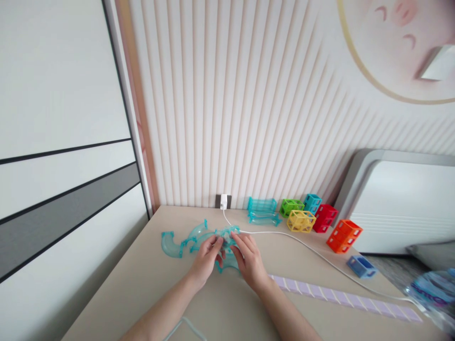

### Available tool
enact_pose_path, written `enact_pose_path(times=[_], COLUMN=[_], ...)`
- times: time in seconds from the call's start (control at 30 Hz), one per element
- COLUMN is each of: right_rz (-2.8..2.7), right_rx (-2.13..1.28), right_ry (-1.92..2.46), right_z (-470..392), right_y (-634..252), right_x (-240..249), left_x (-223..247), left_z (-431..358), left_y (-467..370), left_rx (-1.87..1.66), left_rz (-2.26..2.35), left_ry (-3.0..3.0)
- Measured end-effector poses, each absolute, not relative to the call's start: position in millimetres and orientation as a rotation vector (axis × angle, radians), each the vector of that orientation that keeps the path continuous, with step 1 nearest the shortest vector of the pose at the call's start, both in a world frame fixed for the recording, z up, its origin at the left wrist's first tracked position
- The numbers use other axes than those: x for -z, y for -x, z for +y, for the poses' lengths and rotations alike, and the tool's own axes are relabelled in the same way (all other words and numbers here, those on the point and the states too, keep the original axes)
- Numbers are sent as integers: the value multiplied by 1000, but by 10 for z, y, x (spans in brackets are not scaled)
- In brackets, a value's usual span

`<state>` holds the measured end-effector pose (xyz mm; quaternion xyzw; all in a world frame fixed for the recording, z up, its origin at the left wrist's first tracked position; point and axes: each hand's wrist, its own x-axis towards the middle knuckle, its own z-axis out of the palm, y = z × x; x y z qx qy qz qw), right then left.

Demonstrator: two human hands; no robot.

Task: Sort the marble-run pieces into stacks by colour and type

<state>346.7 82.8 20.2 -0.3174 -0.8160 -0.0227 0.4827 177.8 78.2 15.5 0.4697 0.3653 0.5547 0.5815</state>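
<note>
Both hands meet over the table around a translucent teal toy track piece. My left hand grips its left side with thumb and fingers closed. From the other side my right hand pinches the same piece; the fingers cover part of it. Another teal piece lies just beneath the hands, partly hidden. To the left are curved teal track pieces, some close against each other. Whether these touch the held piece cannot be made out.
Teal pieces stand by the wall, near green, yellow, red and orange blocks. A white cable crosses the table from a plug. A purple strip and blue block lie at right.
</note>
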Motion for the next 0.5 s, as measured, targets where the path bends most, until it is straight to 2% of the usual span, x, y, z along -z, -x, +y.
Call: enact_pose_path(times=[0.23, 0.5], right_rz=[-2097, -2046], right_rx=[-46, 122], right_ry=[690, 808], right_z=[788, 781], right_y=[-3458, -3454], right_x=[-249, -193], left_x=[-180, -197], left_z=[718, 746], left_y=[-1774, -1758], left_rx=[-1275, -1299], left_rz=[754, 752], left_ry=[-1121, -1135])
